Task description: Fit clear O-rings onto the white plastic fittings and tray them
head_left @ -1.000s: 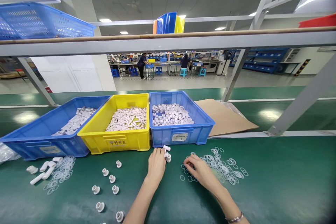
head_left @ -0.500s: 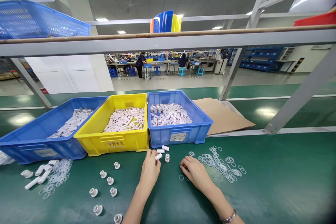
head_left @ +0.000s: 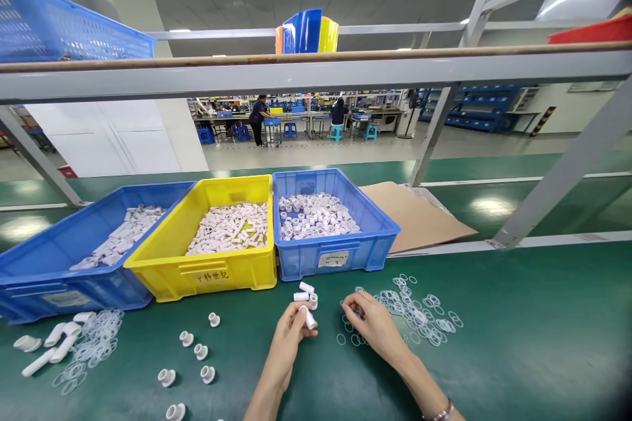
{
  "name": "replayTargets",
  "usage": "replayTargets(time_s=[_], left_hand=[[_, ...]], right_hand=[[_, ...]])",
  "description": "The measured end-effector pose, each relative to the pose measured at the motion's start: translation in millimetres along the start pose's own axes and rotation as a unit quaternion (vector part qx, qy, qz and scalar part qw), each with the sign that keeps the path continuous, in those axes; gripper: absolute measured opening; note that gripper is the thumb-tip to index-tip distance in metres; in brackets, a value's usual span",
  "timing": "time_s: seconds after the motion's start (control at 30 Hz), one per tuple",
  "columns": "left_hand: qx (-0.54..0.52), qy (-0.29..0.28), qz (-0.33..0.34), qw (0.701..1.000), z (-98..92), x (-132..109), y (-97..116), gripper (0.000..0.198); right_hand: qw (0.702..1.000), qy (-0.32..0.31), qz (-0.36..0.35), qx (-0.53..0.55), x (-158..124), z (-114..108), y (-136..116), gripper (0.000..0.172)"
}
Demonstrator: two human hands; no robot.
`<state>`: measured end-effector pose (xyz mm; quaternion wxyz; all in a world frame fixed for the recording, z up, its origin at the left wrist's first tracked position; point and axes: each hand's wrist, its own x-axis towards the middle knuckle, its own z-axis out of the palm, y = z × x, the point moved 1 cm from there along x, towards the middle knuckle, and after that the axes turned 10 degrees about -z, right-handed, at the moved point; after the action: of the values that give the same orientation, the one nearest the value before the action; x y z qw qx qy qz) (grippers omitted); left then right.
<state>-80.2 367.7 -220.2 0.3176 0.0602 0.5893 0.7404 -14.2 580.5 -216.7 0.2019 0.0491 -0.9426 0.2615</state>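
Observation:
My left hand (head_left: 286,339) is closed around a short white plastic tube (head_left: 309,318), one end of which points toward the right. Just behind it on the green bench lie a few more white tubes (head_left: 306,287), one of them upright. My right hand (head_left: 374,323) is bent over the bench, thumb and fingertips drawn together at the left side of a spread of thin clear rings (head_left: 419,316). Whether a ring sits between those fingertips is hidden. A few loose rings (head_left: 355,340) lie below this hand.
Behind the hands stand a blue bin (head_left: 336,256), a yellow bin (head_left: 202,270) and another blue bin (head_left: 74,289), all holding white parts. Several flanged white fittings (head_left: 208,374) stand at left, beside another ring pile (head_left: 91,348). Cardboard (head_left: 419,217) lies behind; a shelf beam (head_left: 316,75) crosses above.
My left hand has drawn back from the small tube group, lifting one tube toward my right hand. My right hand stays near the rings. The view has shifted slightly.

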Motion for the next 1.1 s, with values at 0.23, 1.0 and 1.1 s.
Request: replayTargets(time_s=[0.23, 1.0, 1.1], left_hand=[[0.068, 0.045, 0.014, 0.997, -3.9, 3, -7, 0.035], [0.475, 0.248, 0.089, 0.84, -5.8, 34, 9, 0.005], [0.459, 0.226, 0.097, 0.853, -2.9, 40, 13, 0.007]], right_hand=[[0.999, -0.009, 0.006, 0.047, 1, -1, -7, 0.02], [0.999, -0.013, -0.006, 0.048, -2, 4, -4, 0.02], [0.999, -0.012, -0.01, 0.051, -2, 3, -2, 0.02]])
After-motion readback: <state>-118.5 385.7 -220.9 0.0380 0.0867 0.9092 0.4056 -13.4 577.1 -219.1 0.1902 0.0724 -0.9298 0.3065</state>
